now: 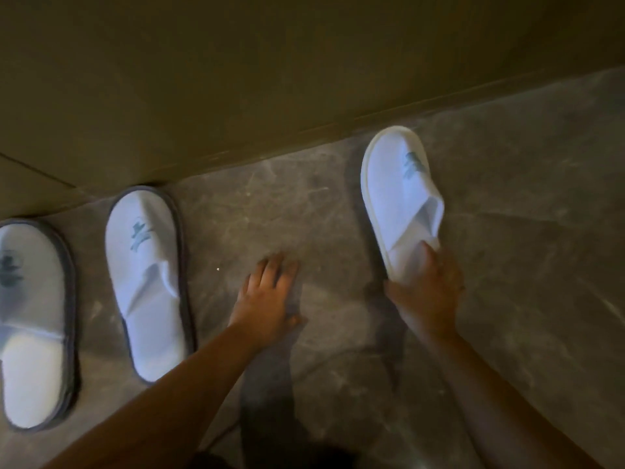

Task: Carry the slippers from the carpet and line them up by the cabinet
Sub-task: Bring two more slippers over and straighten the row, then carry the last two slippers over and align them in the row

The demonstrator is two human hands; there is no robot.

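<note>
Gripping a third slipper point(400, 198) in my right hand point(427, 292), left hand point(270, 292) relaxed and empty, I see two slippers point(148, 282) already lined up by the cabinet point(236, 79).

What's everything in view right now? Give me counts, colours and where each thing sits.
grey-trimmed slippers: 2, white with grey edging and a blue logo, side by side on the floor at left, toes toward the cabinet; one at the frame edge, one beside it
white-trimmed slipper: 1, all white with blue logo, at right, heel end held
cabinet: 1, olive-brown, along the top
floor: grey marbled stone
left hand: 1, fingers spread, holding nothing
right hand: 1, gripping the white-trimmed slipper
</note>
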